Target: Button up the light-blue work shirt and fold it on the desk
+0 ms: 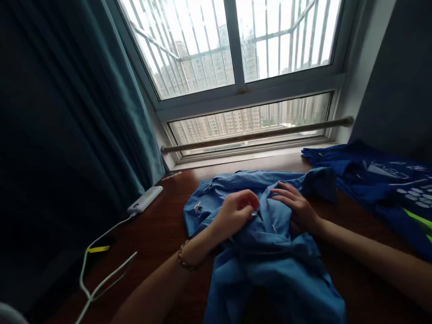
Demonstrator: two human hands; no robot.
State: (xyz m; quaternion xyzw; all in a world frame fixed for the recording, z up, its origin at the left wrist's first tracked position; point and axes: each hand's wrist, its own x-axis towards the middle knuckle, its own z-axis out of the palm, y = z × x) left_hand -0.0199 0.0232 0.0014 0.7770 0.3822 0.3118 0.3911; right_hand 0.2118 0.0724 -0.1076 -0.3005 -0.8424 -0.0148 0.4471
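Note:
A blue garment [270, 265], which looks like a shirt with a collar, lies rumpled on the brown wooden table [151, 238] in front of me. My left hand [238, 209] is closed in a pinch on the cloth near the middle of the garment, by a small dark gap. A beaded bracelet [187, 256] circles that wrist. Just to the right, my right hand [297, 204] rests on a raised fold, its fingers stretched out over the cloth and its thumb hidden. A small red and white mark [197, 207] shows on the garment's left part.
Dark blue printed clothing [381, 175] lies at the right. On the left are a white power bank [145, 200], a white cable [84, 265] and a yellow strip [98, 249]. Behind the table stand a barred window [239, 85], a rail [256, 136] and a blue curtain [114, 99].

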